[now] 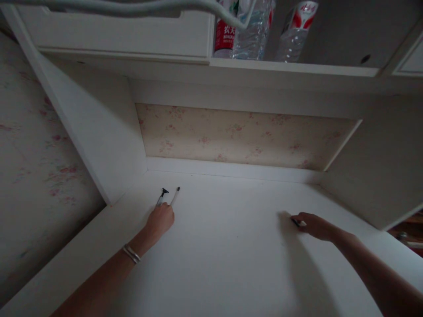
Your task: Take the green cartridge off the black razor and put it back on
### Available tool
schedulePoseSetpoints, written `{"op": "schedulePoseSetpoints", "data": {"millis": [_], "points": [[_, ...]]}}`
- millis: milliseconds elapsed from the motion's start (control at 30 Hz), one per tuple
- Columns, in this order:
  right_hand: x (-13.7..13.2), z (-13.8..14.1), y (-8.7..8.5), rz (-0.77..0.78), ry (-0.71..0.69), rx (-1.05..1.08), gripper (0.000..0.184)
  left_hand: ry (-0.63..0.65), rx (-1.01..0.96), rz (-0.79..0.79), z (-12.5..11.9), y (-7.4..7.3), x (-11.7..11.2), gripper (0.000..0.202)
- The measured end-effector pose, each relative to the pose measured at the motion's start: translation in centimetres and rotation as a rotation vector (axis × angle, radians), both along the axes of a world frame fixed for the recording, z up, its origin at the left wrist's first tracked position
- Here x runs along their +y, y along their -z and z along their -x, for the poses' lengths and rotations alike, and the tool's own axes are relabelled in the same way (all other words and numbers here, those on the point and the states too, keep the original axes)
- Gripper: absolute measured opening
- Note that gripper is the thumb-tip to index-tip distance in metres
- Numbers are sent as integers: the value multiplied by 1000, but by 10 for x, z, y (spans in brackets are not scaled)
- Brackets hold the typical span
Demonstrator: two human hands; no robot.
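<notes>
**Left hand** (161,219): closed round two pens (175,197) at the far left of the desk (224,255), tips pointing away.
**Right hand** (314,226): pinching a small white piece (299,223), dark at one end, low on the desk's right side.
**Handling:** grip both pens low so neither slips.
**Clearance:** the side panel (109,145) is near your left; the open desk lies between your hands; the shelf (291,66) is overhead.

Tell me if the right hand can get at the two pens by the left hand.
Probably yes: only desk surface lies between the right hand and the two pens, though the left hand grips their lower ends.
</notes>
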State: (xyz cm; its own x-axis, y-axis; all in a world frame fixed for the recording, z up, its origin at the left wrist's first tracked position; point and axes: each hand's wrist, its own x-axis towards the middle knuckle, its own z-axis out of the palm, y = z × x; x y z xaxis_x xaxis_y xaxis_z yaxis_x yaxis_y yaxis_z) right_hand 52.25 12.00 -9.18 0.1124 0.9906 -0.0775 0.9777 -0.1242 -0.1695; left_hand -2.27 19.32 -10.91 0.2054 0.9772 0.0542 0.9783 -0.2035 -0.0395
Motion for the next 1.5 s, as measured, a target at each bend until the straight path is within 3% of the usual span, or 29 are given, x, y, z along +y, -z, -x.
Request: {"op": "schedulePoseSetpoints", "data": {"millis": [100,267,400,533,700,833,867,1233,1367,1500], "points": [[3,-9,2,116,-60,113,41,-22,-5,-17,1,0,0,34],[7,-26,10,141,-99,172,47,-27,-7,-29,5,3,2,35],[8,-28,12,136,-76,197,40,-55,-11,-45,10,6,4,36],[6,-25,18,92,-91,149,21,-83,-21,-71,11,5,0,37],[15,-2,22,16,-128,102,17,-90,-44,-206,14,2,-9,41],[34,54,14,-71,-196,124,21,-109,-51,-353,26,4,-11,35],[39,74,12,-112,-273,147,23,-106,-57,-370,30,5,-9,32],[80,324,9,-143,-679,248,24,-143,-198,-291,47,15,-2,25],[94,381,12,-127,-654,212,27,-161,-211,-263,51,16,1,24],[113,410,17,-109,-566,171,32,-130,-242,-265,54,20,6,23]]}}
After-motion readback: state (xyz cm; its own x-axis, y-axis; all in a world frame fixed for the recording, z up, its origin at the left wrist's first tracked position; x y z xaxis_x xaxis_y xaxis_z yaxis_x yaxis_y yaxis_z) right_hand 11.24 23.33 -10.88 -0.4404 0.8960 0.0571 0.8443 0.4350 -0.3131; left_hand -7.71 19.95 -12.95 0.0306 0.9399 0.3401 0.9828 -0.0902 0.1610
